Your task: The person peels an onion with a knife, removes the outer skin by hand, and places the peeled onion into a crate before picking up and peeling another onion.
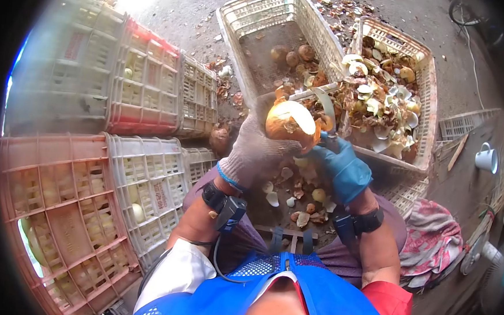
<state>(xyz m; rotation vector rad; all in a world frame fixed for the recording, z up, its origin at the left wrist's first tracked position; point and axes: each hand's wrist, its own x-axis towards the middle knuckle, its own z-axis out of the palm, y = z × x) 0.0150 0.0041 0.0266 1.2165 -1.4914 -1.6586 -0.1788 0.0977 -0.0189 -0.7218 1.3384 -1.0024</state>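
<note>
My left hand (pixel 252 149), in a pale knit glove, is closed around a large onion (pixel 284 125). Part of the onion's brown skin is off, and a white cut face shows on top. In a blue rubber glove, my right hand (pixel 342 167) grips a knife (pixel 327 109) whose blade points up and away, right beside the onion. Its handle is mostly hidden by the glove. Behind the onion, a crate (pixel 257 71) contains a few brown onions (pixel 306 52). A second crate (pixel 431 105) at the right is filled with onion peelings and cut ends (pixel 382 96).
Stacked plastic crates of peeled onions, including a red one (pixel 66 221) and a white one (pixel 147 180), line the left. Peelings (pixel 303 218) litter the ground between my legs. A white mug (pixel 486 158), a patterned cloth (pixel 432 235) and a fan (pixel 477 252) are at the right.
</note>
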